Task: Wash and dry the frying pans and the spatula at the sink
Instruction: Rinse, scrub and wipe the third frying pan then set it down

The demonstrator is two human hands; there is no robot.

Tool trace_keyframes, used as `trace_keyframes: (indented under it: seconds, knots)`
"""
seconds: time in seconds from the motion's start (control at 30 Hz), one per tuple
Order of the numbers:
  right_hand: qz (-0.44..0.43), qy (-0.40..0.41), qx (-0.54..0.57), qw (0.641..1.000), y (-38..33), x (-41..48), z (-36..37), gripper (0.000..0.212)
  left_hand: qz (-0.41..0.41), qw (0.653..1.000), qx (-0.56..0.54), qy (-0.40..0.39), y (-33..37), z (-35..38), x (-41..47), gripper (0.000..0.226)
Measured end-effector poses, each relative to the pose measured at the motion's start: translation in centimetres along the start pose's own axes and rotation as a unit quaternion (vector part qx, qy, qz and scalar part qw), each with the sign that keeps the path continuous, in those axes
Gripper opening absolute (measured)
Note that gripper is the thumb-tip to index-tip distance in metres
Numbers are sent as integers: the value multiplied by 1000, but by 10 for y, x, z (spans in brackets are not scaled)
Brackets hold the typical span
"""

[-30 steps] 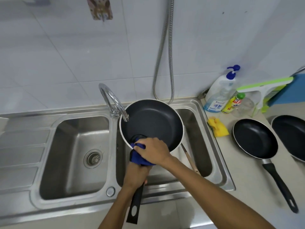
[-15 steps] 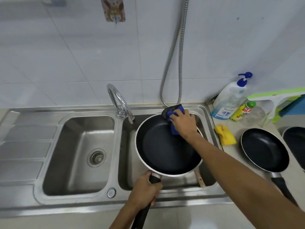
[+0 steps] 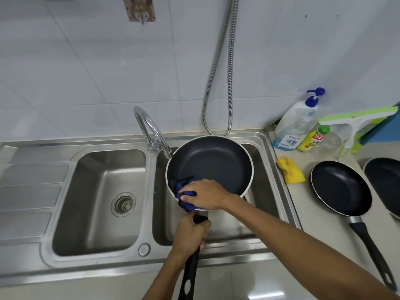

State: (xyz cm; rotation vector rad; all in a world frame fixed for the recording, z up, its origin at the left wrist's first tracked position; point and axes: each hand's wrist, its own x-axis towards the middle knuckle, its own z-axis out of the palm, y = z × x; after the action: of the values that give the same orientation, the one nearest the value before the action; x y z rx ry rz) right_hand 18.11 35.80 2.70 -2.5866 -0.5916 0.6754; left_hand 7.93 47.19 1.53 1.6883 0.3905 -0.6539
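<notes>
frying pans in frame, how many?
3. Held pan over the right basin, left hand on its handle; second pan on the counter; third pan cut off at right edge. More may be off-frame.

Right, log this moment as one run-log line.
left hand: grips frying pan handle | right hand: holds blue cloth on pan rim | pan: over right basin

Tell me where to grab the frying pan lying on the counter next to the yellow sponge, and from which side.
Grip the frying pan by its long black handle, coming from the near counter edge: the pan sits flat, and the handle points toward you, bare and clear of the neighbouring pan.
</notes>
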Motion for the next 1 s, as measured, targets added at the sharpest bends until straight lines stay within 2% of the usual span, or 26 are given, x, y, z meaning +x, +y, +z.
trace_keyframes:
  seconds: [0.13, 0.23, 0.3, 0.47, 0.6, 0.7, 0.83, 0.93, 1.0]
  knots:
    - [7, -81, -74, 994, 20, -13, -19, 36, -18, 999, -41, 16, -6, 9, 5, 12]
    - [7, -108, -123, 986, 35, -20, -27, 40, -16, 999, -39, 12, -8, 8, 9, 15]
    - [17, -117, -169, 978, 46, -24, -30, 35, -15, 999, -35, 17, -9, 4, 12, 15]
    - [78, -22, -311, 947, 87, -27, -36, 36, -6, 999, -8, 38, -9, 2, 14, 14]
    - [141, 45, -324, 934, 122, -21, -32, 32, 11, 999, 20, 32, -9, 4, 6, 12]
    - [151, 104, -326, 928, 141, -13, -31, 33, 21, 999, 36, 31, -7, 4, -4, 10]
    - [159, 191, -230, 941, 147, 0, -27, 32, 21, 998, 38, 38, -7, -1, -8, 12]
    - [224, 285, -12, 932, 145, -5, -27, 31, 15, 998, 41, 49, -8, -8, -4, 11]
    - [233, 275, 73, 930, 137, -16, -22, 30, 5, 998, 30, 63, -7, -11, 2, 11]
